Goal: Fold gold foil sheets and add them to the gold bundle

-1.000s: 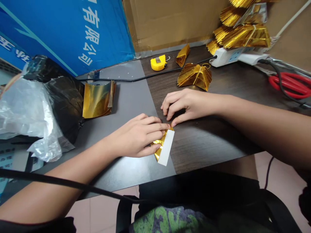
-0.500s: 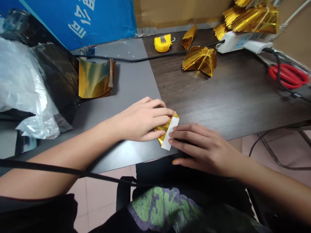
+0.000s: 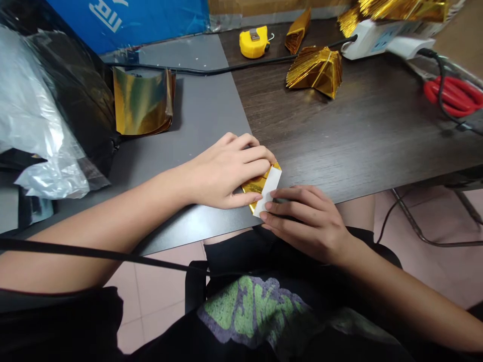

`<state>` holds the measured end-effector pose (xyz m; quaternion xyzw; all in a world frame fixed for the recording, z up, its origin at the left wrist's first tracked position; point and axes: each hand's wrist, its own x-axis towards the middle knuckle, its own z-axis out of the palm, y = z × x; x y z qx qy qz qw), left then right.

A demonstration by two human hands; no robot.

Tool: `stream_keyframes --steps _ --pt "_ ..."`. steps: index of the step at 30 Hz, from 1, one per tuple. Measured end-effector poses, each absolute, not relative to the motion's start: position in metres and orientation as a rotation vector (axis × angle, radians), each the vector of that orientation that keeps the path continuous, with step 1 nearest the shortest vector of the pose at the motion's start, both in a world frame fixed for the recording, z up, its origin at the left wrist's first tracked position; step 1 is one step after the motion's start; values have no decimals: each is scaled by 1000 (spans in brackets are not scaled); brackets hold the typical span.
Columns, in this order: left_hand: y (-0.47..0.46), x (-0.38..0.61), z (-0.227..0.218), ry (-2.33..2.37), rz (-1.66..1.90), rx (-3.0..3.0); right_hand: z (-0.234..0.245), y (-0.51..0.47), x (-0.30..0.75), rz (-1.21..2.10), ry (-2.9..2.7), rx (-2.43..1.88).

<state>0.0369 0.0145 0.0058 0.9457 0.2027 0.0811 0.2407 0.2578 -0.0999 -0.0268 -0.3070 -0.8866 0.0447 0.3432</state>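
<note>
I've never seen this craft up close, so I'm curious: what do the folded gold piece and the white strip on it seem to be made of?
The folded gold piece looks like thin metallic foil or foil-faced paper, with a mirror-bright finish and crisp creases. The white strip looks matte, with no shine, so perhaps paper or tape; the picture can't settle which.

Two hands (image 3: pixel 226 171) (image 3: pixel 305 221), one folded foil piece (image 3: pixel 251 189)

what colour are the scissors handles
The scissors handles are red, best seen in the head view.
</note>
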Motion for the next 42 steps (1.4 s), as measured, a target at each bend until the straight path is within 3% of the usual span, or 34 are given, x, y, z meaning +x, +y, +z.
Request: stream_keyframes --steps 42 --pt "12 36 -4 409 244 2800 -12 -98 255 412 -2362 -838"
